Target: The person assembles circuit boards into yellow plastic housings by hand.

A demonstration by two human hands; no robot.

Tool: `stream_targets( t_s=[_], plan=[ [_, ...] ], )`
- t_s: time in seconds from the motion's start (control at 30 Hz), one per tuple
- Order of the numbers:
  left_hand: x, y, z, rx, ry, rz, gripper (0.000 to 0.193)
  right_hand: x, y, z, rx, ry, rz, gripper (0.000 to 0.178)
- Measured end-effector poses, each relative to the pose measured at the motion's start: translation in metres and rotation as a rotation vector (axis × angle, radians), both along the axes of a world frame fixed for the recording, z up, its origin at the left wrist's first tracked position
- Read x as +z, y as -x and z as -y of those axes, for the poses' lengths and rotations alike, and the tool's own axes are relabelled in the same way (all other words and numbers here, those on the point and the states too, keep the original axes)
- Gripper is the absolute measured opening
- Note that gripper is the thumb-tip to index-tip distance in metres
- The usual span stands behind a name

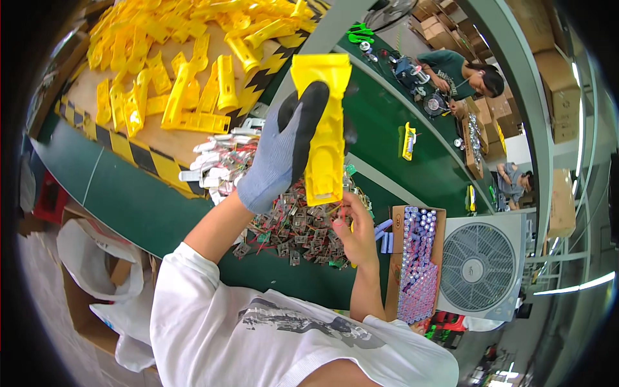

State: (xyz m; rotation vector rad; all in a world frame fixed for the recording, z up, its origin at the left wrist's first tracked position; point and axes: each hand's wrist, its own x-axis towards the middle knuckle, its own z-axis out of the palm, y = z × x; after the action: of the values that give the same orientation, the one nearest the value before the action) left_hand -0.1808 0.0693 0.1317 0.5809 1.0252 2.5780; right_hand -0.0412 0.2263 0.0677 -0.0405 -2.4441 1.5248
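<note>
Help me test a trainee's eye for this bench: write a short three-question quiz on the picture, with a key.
1. Which hand is bare?

2. True or false: in the picture, the fan stands to the right of the box of batteries.

3. What does the left hand hold?
A) a screwdriver
B) a yellow plastic shell
C) a white cup

Key: 1. The right hand. 2. True. 3. B.

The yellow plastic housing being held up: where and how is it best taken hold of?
Probably hold the yellow plastic housing by its long body just below the flared end, coming from the left: it narrows there, the left grip wraps that side, and the opposite end is free for the right grip.
</note>
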Motion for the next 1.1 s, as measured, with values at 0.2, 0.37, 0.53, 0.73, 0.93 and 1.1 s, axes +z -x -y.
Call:
stream_targets(
  t_s=[0.2, 0.37, 0.53, 0.73, 0.93, 1.1],
  plan=[
    [0.004, 0.004, 0.010, 0.108, -0.085, 0.041, 0.037, -0.023, 0.007, 0.009, 0.339, 0.262, 0.104, 0.055],
    [0.000, 0.003, 0.011, 0.357, -0.050, -0.023, 0.035, -0.015, 0.010, 0.034, 0.241, 0.486, 0.052, 0.042],
    [-0.001, 0.007, 0.021, 0.363, 0.006, 0.012, 0.036, -0.024, 0.014, 0.029, 0.276, 0.723, 0.028, 0.032],
    [-0.005, 0.024, 0.029, 0.750, 0.063, -0.053, 0.038, -0.012, 0.018, 0.008, -0.030, 0.521, -0.188, 0.028],
    [-0.025, 0.026, 0.030, 0.686, 0.177, -0.113, 0.028, 0.015, 0.029, 0.000, -0.043, 0.416, -0.319, 0.038],
    [-0.049, 0.027, 0.022, 0.826, 0.751, -0.427, 0.028, 0.027, 0.021, -0.031, 0.106, 0.391, -0.465, 0.025]
  ],
)
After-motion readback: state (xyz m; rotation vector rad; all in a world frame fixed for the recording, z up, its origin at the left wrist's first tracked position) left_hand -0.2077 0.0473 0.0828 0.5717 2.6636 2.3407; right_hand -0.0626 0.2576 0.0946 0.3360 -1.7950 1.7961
